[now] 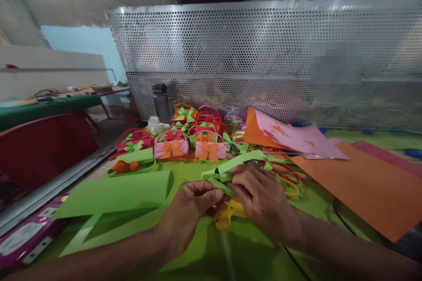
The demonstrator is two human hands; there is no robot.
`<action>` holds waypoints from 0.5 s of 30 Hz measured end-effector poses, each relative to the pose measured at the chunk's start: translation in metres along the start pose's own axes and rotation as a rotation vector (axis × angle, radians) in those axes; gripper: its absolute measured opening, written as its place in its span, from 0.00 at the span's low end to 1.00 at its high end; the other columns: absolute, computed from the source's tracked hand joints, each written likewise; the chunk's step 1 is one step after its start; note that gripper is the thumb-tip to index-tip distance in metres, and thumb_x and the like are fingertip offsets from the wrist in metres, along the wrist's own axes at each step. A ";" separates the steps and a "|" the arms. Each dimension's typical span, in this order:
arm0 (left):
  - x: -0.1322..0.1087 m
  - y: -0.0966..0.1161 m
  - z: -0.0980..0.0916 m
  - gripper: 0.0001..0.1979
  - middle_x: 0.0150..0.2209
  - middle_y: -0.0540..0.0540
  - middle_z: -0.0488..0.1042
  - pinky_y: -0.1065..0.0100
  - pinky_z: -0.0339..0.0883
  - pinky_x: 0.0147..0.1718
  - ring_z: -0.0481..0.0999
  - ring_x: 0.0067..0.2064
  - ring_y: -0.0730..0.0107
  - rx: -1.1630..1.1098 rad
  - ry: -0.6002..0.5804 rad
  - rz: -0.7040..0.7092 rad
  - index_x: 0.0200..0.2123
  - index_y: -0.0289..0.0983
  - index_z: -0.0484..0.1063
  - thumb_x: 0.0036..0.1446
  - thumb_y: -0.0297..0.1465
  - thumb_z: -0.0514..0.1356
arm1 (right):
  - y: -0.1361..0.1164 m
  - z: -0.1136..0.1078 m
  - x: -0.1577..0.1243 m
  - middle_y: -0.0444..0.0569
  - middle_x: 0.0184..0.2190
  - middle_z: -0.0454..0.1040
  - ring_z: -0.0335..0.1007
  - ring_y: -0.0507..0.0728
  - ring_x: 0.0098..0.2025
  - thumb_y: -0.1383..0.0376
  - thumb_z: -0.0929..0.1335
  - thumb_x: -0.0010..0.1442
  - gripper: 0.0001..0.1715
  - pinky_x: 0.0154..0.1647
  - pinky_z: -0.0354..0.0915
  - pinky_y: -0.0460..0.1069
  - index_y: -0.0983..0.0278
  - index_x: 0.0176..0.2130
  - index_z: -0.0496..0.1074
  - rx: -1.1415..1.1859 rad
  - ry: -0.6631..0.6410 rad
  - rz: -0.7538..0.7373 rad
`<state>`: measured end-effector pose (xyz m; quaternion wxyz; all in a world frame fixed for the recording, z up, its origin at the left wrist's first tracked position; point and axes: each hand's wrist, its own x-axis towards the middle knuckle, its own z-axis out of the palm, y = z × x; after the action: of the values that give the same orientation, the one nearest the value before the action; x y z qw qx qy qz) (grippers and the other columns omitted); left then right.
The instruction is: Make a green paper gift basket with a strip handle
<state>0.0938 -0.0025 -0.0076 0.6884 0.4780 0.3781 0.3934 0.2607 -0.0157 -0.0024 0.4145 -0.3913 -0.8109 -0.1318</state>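
Observation:
My left hand (194, 206) pinches the lower edge of a light green craft-sheet piece (242, 161), with thumb and fingers closed. My right hand (260, 189) grips the same piece from the right, its fingers bent over it. A folded band and a loop show above the fingers; the rest is hidden behind them. Just below my hands lies a yellow glue gun (226, 218), a clear stick running from it toward me. Beyond my right hand are the red scissors handles (288, 170) and a yellow pair of handles (292, 189).
Several small bow-trimmed bags (171, 149) stand at the back, near a grey bottle (161, 103). A curved green sheet (115, 194) lies left, beside a purple device (31, 237). Orange sheets (369, 189) and pink sheets (293, 134) lie right. A perforated metal panel (224, 52) rises behind.

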 end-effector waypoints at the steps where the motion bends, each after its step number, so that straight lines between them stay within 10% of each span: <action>1: 0.000 -0.001 0.000 0.07 0.23 0.46 0.75 0.74 0.62 0.25 0.70 0.25 0.74 -0.029 0.002 -0.027 0.22 0.32 0.73 0.47 0.29 0.64 | 0.001 0.000 0.000 0.48 0.30 0.73 0.68 0.53 0.33 0.73 0.61 0.58 0.08 0.33 0.60 0.46 0.64 0.29 0.64 0.002 0.002 0.010; 10: 0.006 0.007 -0.012 0.10 0.27 0.49 0.73 0.73 0.63 0.26 0.71 0.27 0.73 0.082 0.077 0.023 0.30 0.35 0.66 0.45 0.25 0.65 | 0.003 -0.002 0.006 0.43 0.24 0.69 0.65 0.51 0.26 0.74 0.63 0.55 0.09 0.28 0.58 0.44 0.63 0.26 0.63 0.063 -0.003 0.131; 15: 0.017 0.017 -0.015 0.25 0.38 0.46 0.74 0.70 0.66 0.30 0.73 0.32 0.70 0.109 -0.065 0.120 0.47 0.37 0.64 0.43 0.22 0.64 | 0.001 -0.002 0.005 0.43 0.24 0.70 0.66 0.51 0.27 0.71 0.65 0.55 0.04 0.28 0.58 0.45 0.63 0.29 0.65 0.095 -0.053 0.181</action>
<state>0.0846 0.0221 0.0026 0.6485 0.5490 0.3469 0.3971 0.2606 -0.0133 0.0025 0.4214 -0.4461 -0.7883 -0.0450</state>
